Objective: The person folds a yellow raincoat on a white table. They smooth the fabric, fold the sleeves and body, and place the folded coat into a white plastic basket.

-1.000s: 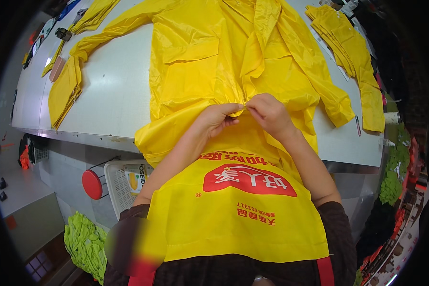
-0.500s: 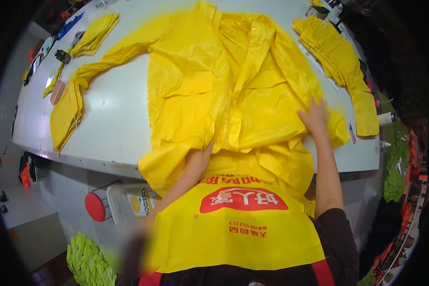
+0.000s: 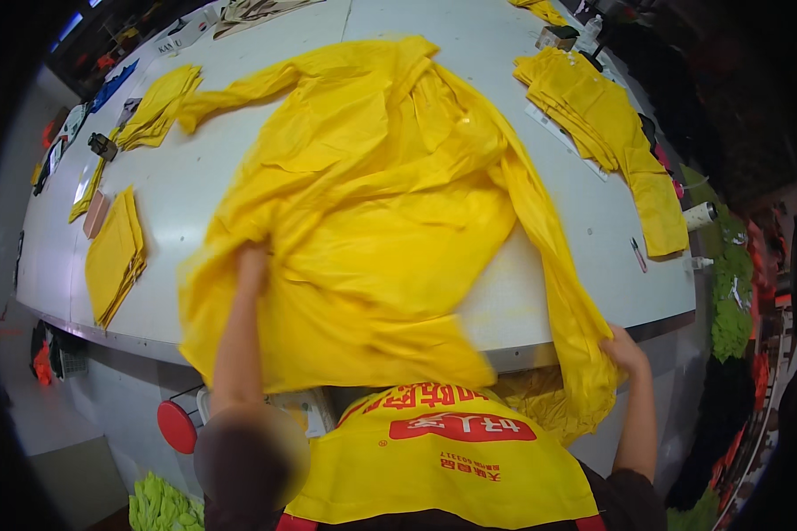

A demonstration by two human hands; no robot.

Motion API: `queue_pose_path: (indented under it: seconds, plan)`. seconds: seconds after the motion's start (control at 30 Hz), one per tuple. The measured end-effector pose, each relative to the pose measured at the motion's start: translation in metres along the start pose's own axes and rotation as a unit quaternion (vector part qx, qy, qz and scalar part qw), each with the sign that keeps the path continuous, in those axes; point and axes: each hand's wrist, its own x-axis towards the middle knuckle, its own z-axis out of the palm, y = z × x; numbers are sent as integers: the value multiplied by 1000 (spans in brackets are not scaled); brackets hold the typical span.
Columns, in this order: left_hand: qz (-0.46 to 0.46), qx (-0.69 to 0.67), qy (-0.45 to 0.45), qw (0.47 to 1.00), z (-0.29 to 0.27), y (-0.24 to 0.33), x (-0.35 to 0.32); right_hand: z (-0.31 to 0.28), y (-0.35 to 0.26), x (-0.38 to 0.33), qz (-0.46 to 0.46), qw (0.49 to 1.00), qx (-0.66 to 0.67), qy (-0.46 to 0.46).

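A large yellow raincoat [image 3: 372,230] lies loosely spread over the white table [image 3: 173,208], its lower part hanging past the near edge. Folds bunch around my left hand [image 3: 254,257], which is closed on the left part of the body; its fingertips are hidden in the cloth. At the near right, my right hand [image 3: 625,350] grips the right sleeve near its low end. This sleeve [image 3: 540,230] runs down from the shoulder and droops off the table. The left sleeve [image 3: 239,91] stretches out toward the far left.
Folded yellow pieces [image 3: 115,257] rest at the left beside a pink block [image 3: 96,215]; another yellow stack [image 3: 164,102] is farther back. A pile of yellow pieces [image 3: 593,106] lies at the right, near a pen [image 3: 638,255]. Below stands a red stool [image 3: 176,427].
The raincoat's open front has swung over into loose folds. My left hand has moved left and away from me with cloth; my right hand has come nearer, drawing the right sleeve down.
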Motion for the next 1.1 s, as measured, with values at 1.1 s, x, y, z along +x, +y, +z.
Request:
queue_pose_path:
  seconds: [1.1]
  plan:
    - [61, -201, 208, 955, -86, 28, -18, 22, -198, 299, -108, 967, 200, 117]
